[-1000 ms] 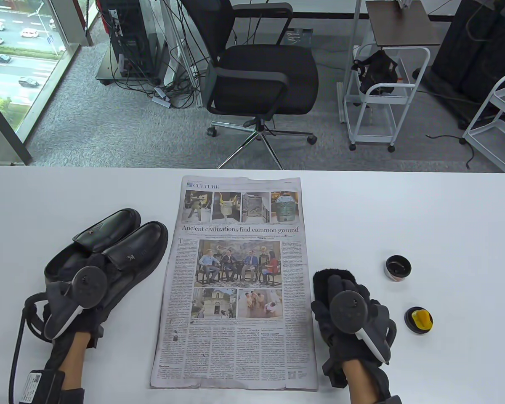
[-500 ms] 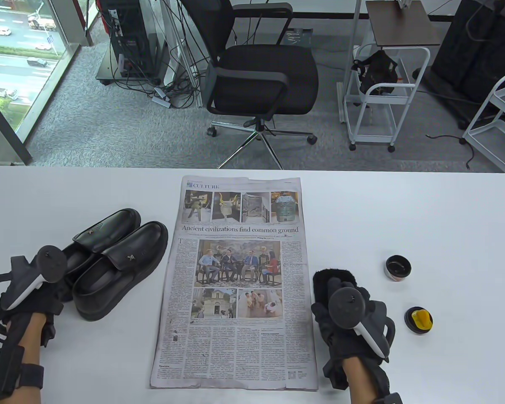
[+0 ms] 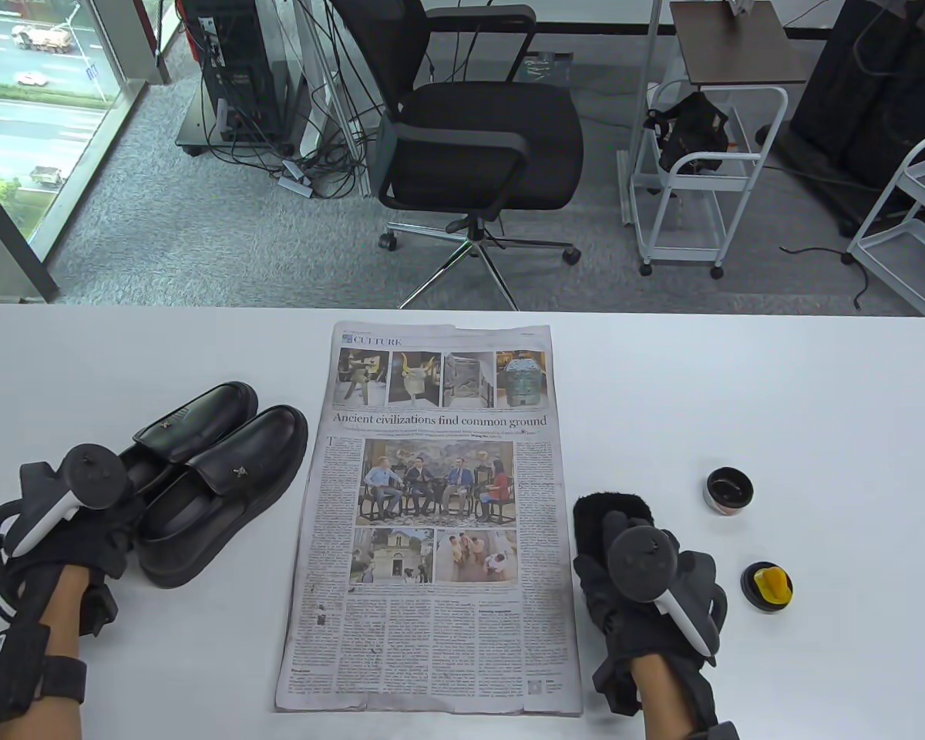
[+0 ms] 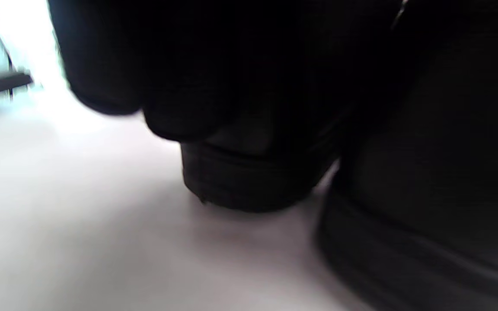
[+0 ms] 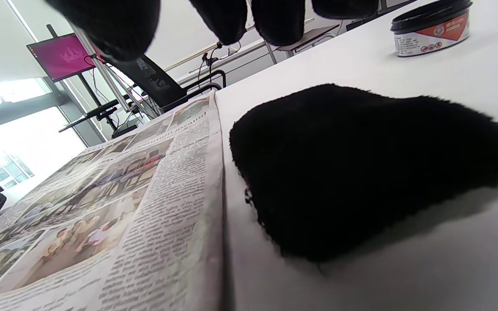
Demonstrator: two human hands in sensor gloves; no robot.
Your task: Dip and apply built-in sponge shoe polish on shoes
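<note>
— How far along are we?

— Barely begun, we'd judge. The pair of black shoes (image 3: 200,478) sits on the bare table (image 3: 817,401), left of the spread newspaper (image 3: 432,516), and neither shoe is on the paper. The open polish tin (image 3: 729,491) stands well to the right, and its lid with the yellow sponge applicator (image 3: 768,586) lies just nearer us, untouched. No dipping or applying done that we can see.

— And our hands?

— Our left hand (image 3: 85,532) is at the heels of the shoes; the left wrist view is dark and blurred, so we cannot tell whether it grips one. Our right hand (image 3: 647,586) hovers over the black fuzzy cloth (image 3: 613,516), fingers (image 5: 227,17) loosely spread above it and holding nothing. The applicator lies just to that hand's right, the tin a little beyond
</note>
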